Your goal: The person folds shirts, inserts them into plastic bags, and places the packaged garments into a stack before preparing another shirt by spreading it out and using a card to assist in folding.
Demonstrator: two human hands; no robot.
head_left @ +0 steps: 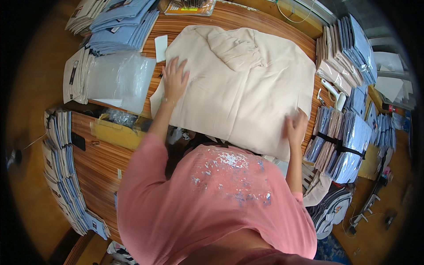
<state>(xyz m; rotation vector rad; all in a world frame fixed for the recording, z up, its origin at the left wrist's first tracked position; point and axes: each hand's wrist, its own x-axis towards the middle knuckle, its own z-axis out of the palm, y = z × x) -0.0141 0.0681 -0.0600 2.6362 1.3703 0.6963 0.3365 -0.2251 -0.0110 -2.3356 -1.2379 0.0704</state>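
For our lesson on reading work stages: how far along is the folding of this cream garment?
Done: the cream garment lies spread on the table, its hood turned down onto the body. In hand: the left hand presses flat on its left edge, and the right hand works the lower right edge. Left: it is not yet folded small or bagged; clear bags wait beside it.
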